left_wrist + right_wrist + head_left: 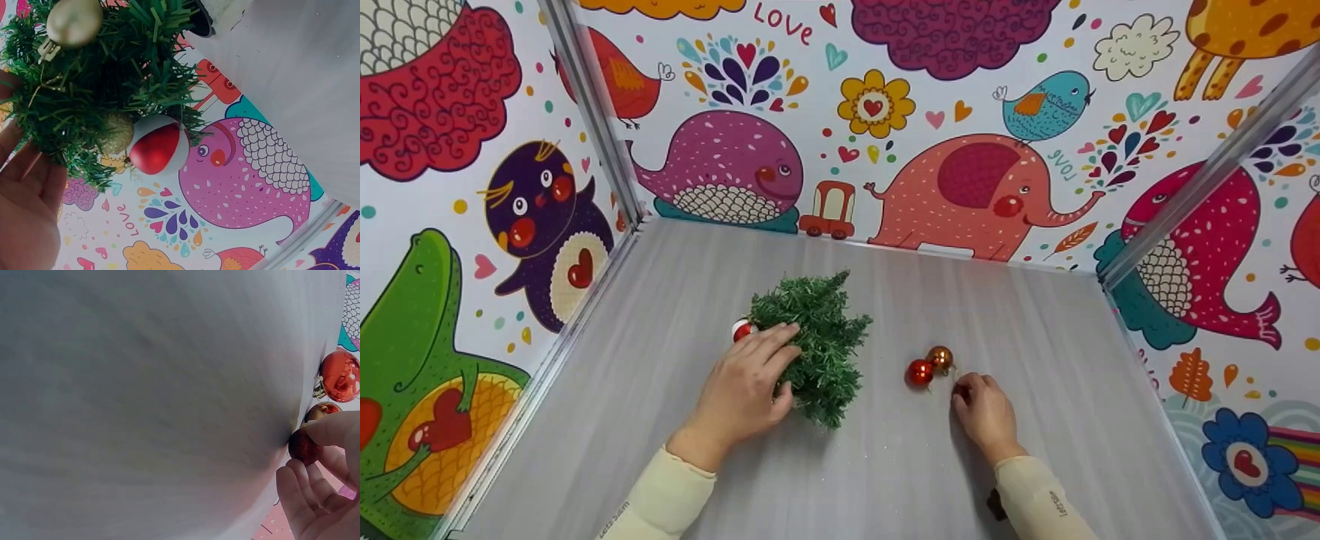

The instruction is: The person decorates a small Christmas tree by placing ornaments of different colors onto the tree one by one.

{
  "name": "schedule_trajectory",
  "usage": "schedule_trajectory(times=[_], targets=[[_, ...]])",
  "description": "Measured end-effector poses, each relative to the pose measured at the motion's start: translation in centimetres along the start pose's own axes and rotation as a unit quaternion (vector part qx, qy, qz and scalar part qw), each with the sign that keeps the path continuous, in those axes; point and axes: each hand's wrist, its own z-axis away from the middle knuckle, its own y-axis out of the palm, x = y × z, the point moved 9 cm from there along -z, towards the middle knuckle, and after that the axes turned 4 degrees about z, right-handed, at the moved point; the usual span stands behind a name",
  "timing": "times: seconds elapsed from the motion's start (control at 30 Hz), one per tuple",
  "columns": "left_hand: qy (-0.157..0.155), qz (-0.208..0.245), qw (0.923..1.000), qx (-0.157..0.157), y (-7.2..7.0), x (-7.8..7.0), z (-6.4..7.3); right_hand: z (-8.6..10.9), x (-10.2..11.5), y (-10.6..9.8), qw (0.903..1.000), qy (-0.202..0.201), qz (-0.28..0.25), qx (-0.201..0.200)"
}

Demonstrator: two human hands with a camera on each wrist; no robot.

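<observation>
A small green artificial Christmas tree [817, 337] stands left of centre on the table. My left hand [744, 386] touches its left side with fingers nearly straight among the branches. On the tree hang a red-and-white bauble [160, 145], a matte gold bauble [74, 22] and a glittery gold bauble [117, 133]. Low over the table, my right hand [984, 412] pinches a dark red glittery bauble [305, 446] between thumb and fingers; in the head view the hand hides it. Just beyond lie a shiny red bauble [919, 373] and a copper-coloured bauble [940, 359].
The grey table [675, 285] is enclosed at the back and sides by panels printed with cartoon animals [967, 195]. Metal strips [585, 105] run along the panel corners and the table's left edge.
</observation>
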Motion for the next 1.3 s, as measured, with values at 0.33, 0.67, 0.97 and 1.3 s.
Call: schedule_trajectory(times=[0.33, 0.67, 0.97, 1.3], targets=[[0.005, 0.007, 1.0, -0.004, -0.1, 0.2, 0.1, -0.1, -0.1, 0.1, 1.0, 0.002, 0.003, -0.001], [0.007, 0.002, 1.0, 0.001, 0.1, 0.2, 0.1, 0.0, -0.2, 0.0, 0.9998, 0.011, -0.012, 0.013], [0.003, 0.0, 1.0, -0.005, 0.0, 0.1, 0.0, 0.1, 0.1, -1.5, 0.9991, 0.015, -0.033, -0.021], [0.002, -0.001, 0.9999, -0.01, 0.0, 0.0, 0.0, 0.3, 2.4, -4.9, 0.9949, -0.015, -0.068, -0.073]])
